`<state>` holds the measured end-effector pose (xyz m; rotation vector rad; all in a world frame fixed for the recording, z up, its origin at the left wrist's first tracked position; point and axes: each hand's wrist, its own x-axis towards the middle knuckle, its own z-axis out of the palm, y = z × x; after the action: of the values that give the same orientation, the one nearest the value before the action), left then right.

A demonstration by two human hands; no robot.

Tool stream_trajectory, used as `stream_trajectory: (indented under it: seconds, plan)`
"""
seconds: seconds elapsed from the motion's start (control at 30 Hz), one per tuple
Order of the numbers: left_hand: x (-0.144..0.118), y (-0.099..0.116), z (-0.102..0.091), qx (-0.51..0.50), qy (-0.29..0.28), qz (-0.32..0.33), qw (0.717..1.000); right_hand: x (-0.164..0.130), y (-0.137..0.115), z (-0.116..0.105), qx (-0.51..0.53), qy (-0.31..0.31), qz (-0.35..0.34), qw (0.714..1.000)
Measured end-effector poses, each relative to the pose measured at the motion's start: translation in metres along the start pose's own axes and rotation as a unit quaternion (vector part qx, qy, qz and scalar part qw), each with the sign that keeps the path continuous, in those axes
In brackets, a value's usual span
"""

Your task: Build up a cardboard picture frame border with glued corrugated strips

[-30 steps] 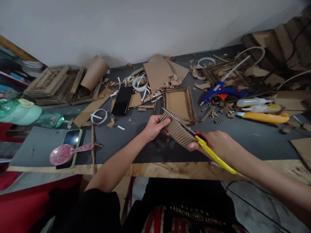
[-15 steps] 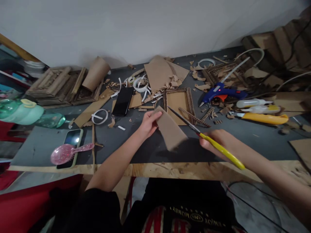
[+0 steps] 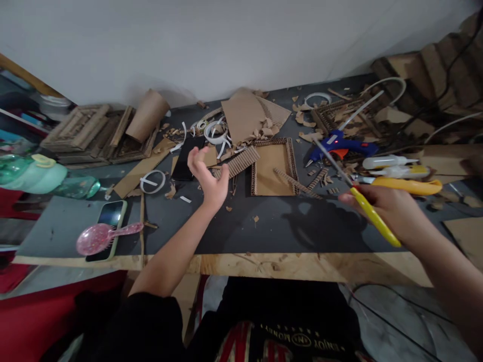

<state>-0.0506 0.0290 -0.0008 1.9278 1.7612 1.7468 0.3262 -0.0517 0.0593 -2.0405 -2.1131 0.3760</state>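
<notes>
Your left hand (image 3: 209, 176) hangs open and empty; the corrugated cardboard piece (image 3: 237, 162) lies just beyond its fingers. Your right hand (image 3: 392, 211) grips yellow-handled scissors (image 3: 354, 193), blades angled away, clear of the work.

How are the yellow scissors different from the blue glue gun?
The scissors are held up in the right hand; the glue gun lies on the table, with no hand on it. The scissors have a yellow handle and thin metal blades; the glue gun is blue with an orange trigger. The scissors are slim and straight; the glue gun is chunkier. Both point up and to the left.
</notes>
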Motion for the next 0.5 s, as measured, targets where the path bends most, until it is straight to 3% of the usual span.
stream_trajectory:
  seconds: [0.1, 0.23, 0.37, 0.5]
  plan:
    - [-0.001, 0.018, -0.006, 0.013, -0.120, 0.195, 0.973, 0.006, -0.001, -0.010, -0.098, 0.002, 0.071, 0.993]
    - [-0.003, 0.030, -0.005, -0.040, -0.311, 0.308, 0.898, 0.005, 0.032, -0.009, -0.140, 0.001, 0.121, 0.983]
    - [-0.005, 0.023, 0.002, -0.009, -0.326, 0.328, 0.887, -0.007, 0.063, -0.007, -0.135, 0.075, 0.086, 0.984]
    - [-0.005, 0.019, 0.004, -0.004, -0.322, 0.332, 0.886, -0.013, 0.040, -0.005, -0.090, 0.227, -0.034, 0.969]
